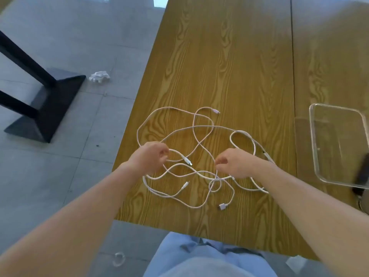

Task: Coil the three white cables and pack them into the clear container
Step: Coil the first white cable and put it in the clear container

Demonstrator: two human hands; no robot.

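Your cables [196, 136] are 1 loose white tangle on the table [229, 56], sitting toward its near-left corner. The leftmost loop runs right up near the table's left edge, and the plug closest to you [223, 206] lies a bit back from the near edge, so there's a strip of bare wood between the tangle and you.

Your left hand [148, 156] is at the tangle's left side with fingers curled around a strand, gripping it. Your right hand [233, 162] is at the tangle's right side, fingers curled in over the strands; looks like a pinch on a cable, but I can't tell for sure from here.

The container [319, 146] stands well to the right of the tangle, across a seam in the table, partly cut off by the frame's right edge. Plenty of open wood between it and the tangle, and loads more beyond the tangle.

Left of the tangle, past the table edge, it's grey floor [60, 47] with a black stand [46, 104] and a crumpled white thing [99, 76].
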